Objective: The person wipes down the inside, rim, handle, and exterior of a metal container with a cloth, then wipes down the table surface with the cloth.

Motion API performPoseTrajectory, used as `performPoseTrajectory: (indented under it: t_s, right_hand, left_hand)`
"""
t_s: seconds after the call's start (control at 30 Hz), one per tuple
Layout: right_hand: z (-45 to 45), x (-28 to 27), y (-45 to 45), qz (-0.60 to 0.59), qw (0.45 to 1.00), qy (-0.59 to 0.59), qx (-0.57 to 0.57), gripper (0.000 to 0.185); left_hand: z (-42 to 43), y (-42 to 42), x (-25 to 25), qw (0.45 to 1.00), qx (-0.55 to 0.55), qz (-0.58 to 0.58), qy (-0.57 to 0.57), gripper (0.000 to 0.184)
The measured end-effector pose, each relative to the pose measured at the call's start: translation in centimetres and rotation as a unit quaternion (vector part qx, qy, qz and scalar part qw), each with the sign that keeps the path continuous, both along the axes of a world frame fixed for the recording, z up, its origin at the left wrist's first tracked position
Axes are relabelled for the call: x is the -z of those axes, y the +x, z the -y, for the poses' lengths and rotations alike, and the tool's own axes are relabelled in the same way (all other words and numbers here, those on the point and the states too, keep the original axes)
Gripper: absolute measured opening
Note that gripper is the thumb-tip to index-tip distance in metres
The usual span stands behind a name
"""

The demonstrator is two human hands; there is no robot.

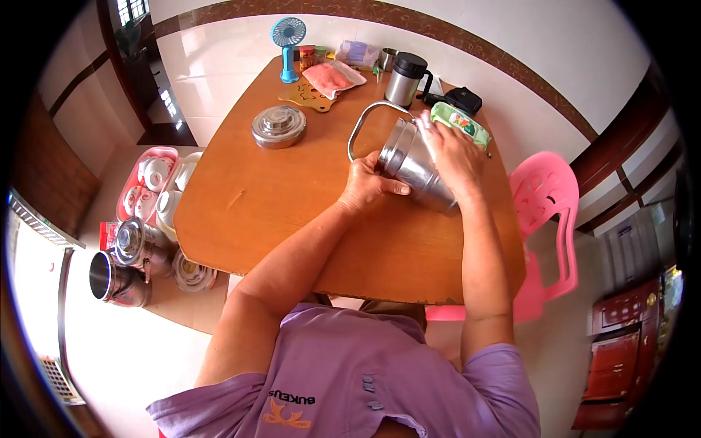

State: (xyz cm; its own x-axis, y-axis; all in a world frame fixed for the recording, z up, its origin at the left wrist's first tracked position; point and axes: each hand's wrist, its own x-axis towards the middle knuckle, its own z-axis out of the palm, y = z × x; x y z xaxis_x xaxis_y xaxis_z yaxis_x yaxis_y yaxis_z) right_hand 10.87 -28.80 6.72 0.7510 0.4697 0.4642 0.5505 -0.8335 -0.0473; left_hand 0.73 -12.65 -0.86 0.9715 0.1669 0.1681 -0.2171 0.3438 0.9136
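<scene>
A stainless steel pail (pixel 418 175) with a wire-like carrying handle (pixel 355 131) lies tilted over the wooden table, its neck toward the left. My left hand (pixel 365 181) grips it near the neck, with the thumb along its side. Against the far side of the body, my right hand (pixel 456 157) presses a white wipe (pixel 426 133), fingers closed over it. A round steel lid (pixel 279 125) rests on the table to the left. Just behind my right hand is a green packet of wipes (pixel 461 123).
On the table (pixel 307 219) at the back stand a blue fan (pixel 288 44), a pink cloth packet (pixel 332 78), a steel mug with black lid (pixel 406 80) and a black pouch (pixel 463 100). Steel pots (pixel 120 281) and bowls (pixel 155 175) sit lower left; a pink chair (pixel 544 190) is right.
</scene>
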Motion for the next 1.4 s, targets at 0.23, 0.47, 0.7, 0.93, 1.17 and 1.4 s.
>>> performPoseTrajectory:
  t_s: [0.23,0.47,0.7,0.93,1.17,1.4]
  right_hand:
    - [2.4,0.9,-2.4,0.157,0.987,0.035,0.013,0.042]
    - [3.4,1.7,-3.9,0.207,0.977,0.035,-0.022,0.042]
    - [0.6,0.9,-6.3,0.185,0.979,0.027,-0.085,0.043]
    - [0.0,0.9,-5.5,0.156,0.981,0.044,-0.102,0.034]
    - [1.4,-1.5,1.4,-0.265,0.939,0.192,-0.11,0.031]
    - [-0.7,-3.1,3.5,-0.396,0.852,0.247,-0.238,0.022]
  left_hand:
    - [-0.3,-0.9,-1.4,0.994,0.008,-0.021,0.108,0.051]
    - [-0.9,-1.6,-3.3,0.996,0.05,-0.012,0.068,0.041]
    - [-0.7,-0.9,-2.1,0.997,0.05,-0.01,0.063,0.031]
    - [-0.2,-1.0,-2.0,0.998,0.022,-0.019,0.057,0.03]
    - [0.7,-1.6,-2.3,0.996,-0.016,-0.037,0.08,0.048]
    - [0.0,-0.4,-0.6,0.994,0.006,-0.045,0.096,0.051]
